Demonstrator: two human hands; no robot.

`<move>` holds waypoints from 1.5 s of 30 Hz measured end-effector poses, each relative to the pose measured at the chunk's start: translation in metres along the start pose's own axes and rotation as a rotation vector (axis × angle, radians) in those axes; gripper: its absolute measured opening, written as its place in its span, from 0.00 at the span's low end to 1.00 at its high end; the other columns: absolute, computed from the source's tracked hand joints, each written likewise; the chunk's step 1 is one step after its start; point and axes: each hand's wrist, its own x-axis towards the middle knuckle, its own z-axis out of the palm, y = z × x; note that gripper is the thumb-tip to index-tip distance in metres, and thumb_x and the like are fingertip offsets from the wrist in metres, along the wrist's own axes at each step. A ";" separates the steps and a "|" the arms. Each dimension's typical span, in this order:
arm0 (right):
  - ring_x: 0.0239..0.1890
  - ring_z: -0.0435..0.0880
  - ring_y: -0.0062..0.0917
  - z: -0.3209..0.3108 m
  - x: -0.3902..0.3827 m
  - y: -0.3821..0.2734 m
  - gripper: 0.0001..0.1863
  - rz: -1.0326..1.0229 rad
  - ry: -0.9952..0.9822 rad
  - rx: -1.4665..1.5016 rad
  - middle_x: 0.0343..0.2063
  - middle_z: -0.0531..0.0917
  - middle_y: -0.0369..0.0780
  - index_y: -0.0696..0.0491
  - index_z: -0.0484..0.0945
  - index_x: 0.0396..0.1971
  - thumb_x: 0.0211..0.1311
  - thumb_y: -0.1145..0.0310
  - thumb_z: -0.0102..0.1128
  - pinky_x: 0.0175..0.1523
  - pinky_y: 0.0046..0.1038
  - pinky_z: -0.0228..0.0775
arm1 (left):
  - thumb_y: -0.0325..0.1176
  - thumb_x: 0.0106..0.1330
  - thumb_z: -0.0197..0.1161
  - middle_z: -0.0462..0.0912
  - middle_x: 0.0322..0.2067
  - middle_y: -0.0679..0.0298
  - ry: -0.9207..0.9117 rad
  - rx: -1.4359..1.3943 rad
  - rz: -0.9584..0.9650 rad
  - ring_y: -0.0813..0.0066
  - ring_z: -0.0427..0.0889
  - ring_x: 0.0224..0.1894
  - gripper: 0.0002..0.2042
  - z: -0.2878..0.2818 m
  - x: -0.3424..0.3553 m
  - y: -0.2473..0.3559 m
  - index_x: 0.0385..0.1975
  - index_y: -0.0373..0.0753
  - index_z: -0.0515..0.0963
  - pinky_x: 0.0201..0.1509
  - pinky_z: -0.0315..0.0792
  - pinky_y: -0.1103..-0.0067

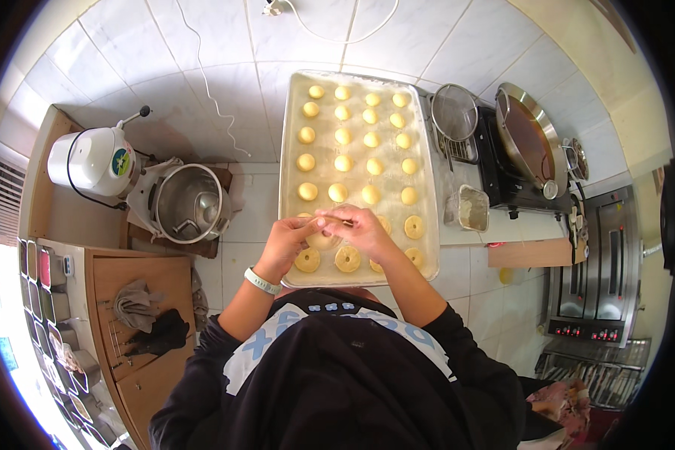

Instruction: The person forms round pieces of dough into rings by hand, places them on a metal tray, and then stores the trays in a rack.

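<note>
A large metal tray (284, 150) of pale yellow dough lies in front of me. Rows of round dough balls (337, 193) fill its far and middle parts. Flattened dough rings with a hole in the centre, such as one dough ring (347, 259), lie along the near end. Over these near rows my left hand (287, 238) and my right hand (362, 231) meet, fingertips pinched together and touching. What they pinch is too small or hidden to make out. Just beneath the fingers a pale dough piece (323, 241) shows, partly covered by the hands.
Right of the tray stand a small clear container (473, 209), a mesh strainer (454, 112) and a black stove (495, 169) bearing a wide pan of brown liquid (531, 139). At left are a white stand mixer (94, 161) and its steel bowl (190, 204). A metal oven (594, 262) is far right.
</note>
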 end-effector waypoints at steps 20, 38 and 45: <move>0.39 0.79 0.18 -0.007 0.003 0.004 0.16 0.049 -0.007 -0.071 0.33 0.83 0.39 0.62 0.77 0.42 0.53 0.72 0.62 0.45 0.21 0.70 | 0.36 0.59 0.63 0.81 0.29 0.61 0.141 -0.109 0.018 0.78 0.79 0.28 0.15 0.009 0.006 -0.003 0.35 0.28 0.78 0.32 0.72 0.85; 0.30 0.78 0.15 -0.045 0.026 0.059 0.16 0.324 -0.057 -0.005 0.31 0.82 0.35 0.59 0.77 0.42 0.52 0.72 0.62 0.36 0.17 0.69 | 0.39 0.62 0.60 0.81 0.35 0.59 0.242 0.067 0.041 0.74 0.79 0.40 0.16 -0.011 -0.001 -0.020 0.38 0.28 0.77 0.44 0.73 0.79; 0.28 0.80 0.20 -0.058 0.035 0.106 0.15 0.247 -0.022 -0.223 0.27 0.83 0.39 0.59 0.79 0.38 0.47 0.75 0.62 0.35 0.23 0.71 | 0.38 0.64 0.57 0.79 0.41 0.55 0.279 -0.085 0.078 0.67 0.77 0.47 0.17 -0.018 -0.008 -0.020 0.43 0.29 0.74 0.54 0.69 0.74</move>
